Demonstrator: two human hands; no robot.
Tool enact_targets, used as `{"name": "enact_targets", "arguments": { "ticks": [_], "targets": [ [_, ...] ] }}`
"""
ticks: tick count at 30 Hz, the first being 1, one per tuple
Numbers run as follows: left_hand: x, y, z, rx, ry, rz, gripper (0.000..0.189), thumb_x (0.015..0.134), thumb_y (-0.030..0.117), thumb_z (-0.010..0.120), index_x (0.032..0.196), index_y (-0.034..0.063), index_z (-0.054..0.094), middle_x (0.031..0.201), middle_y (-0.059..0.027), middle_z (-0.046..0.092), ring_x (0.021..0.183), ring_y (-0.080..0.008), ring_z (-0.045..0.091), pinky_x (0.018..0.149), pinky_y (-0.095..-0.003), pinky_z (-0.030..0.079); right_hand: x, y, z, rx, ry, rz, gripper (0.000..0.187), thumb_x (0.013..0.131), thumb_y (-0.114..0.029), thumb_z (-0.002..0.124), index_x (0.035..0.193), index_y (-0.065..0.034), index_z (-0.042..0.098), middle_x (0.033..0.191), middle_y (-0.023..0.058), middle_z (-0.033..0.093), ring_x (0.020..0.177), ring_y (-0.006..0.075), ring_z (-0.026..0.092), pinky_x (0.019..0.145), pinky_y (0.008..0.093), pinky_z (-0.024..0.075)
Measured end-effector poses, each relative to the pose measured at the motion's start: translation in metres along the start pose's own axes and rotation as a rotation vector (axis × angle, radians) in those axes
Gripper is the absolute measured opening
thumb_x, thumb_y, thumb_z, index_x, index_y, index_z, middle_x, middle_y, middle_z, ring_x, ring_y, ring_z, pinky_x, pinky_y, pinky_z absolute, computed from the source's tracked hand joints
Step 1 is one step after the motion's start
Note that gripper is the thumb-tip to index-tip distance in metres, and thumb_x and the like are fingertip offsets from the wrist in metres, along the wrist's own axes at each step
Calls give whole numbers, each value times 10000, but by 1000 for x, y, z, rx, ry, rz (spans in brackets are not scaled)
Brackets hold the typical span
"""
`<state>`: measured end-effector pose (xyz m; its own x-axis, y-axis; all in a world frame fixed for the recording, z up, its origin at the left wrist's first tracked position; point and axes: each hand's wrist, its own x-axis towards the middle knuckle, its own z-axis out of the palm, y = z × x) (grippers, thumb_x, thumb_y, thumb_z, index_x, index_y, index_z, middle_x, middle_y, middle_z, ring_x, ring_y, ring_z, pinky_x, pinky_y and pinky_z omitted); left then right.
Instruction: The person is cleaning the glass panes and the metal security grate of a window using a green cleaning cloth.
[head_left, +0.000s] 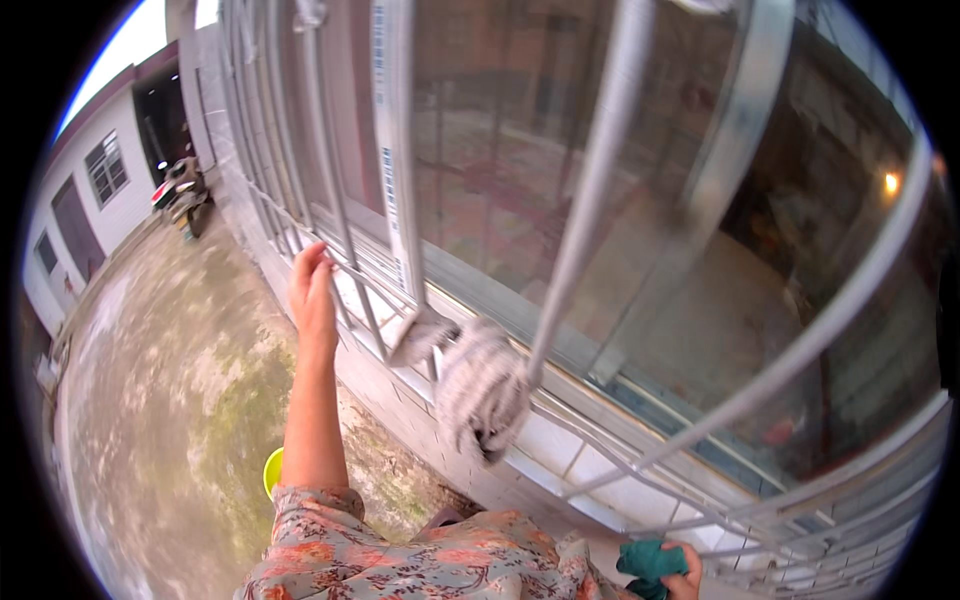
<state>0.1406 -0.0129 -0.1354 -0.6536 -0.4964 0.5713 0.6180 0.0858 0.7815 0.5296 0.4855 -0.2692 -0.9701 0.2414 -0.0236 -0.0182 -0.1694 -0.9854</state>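
My left hand (313, 289) reaches out to the metal window bars (346, 217), its fingertips at or just beside the low horizontal rail. Whether it grips the rail is not clear. At the bottom right, my right hand (686, 576) holds a crumpled green cloth (651, 561) close to the lower bars. Between the two hands, a bundled grey-white cloth (484, 386) hangs on the lower rail against the bars. Behind the bars are sliding window panes (510, 165) with a metal frame and a white tiled sill (544, 442).
A yellow-green container (274, 474) stands on the mossy concrete ground (172, 375), partly behind my left arm. A parked scooter (182, 196) is by the far end of the wall. A low white building (112, 217) lies to the left. The bars curve outward at right.
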Motion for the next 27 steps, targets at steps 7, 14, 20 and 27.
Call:
{"name": "enact_targets", "arguments": {
  "ticks": [7, 14, 20, 27],
  "targets": [
    [55, 12, -16, 359, 4, 19, 195, 825, 26, 456, 940, -18, 608, 706, 1, 537, 636, -54, 479, 575, -214, 377, 15, -20, 36, 30, 203, -32, 455, 751, -124, 608, 1162, 32, 492, 934, 133, 607, 806, 204, 594, 706, 318, 490],
    [96, 35, 34, 189, -464, -12, 400, 841, 60, 504, 1232, -20, 478, 1054, -116, 564, 988, -182, 531, 852, -284, 420, 20, 38, -21, 137, 255, -50, 616, 642, -88, 586, 1232, 48, 472, 1142, 205, 563, 1043, 284, 560, 917, 375, 437],
    [136, 14, 67, 71, -585, -90, 495, 845, 56, 519, 1311, -33, 378, 1175, -139, 516, 1118, -218, 478, 966, -317, 379, 29, 59, -12, 33, 248, -222, 434, 715, -63, 550, 1128, 64, 503, 1032, 163, 590, 885, 225, 582, 761, 325, 477],
    [145, 4, 71, -50, -479, -121, 436, 860, 174, 571, 1215, -54, 460, 1075, -104, 566, 1006, -179, 530, 916, -305, 408, 70, 36, 15, 101, 226, -63, 421, 723, -75, 554, 1120, 58, 508, 1014, 159, 592, 872, 224, 584, 752, 327, 480]
  ]
}}
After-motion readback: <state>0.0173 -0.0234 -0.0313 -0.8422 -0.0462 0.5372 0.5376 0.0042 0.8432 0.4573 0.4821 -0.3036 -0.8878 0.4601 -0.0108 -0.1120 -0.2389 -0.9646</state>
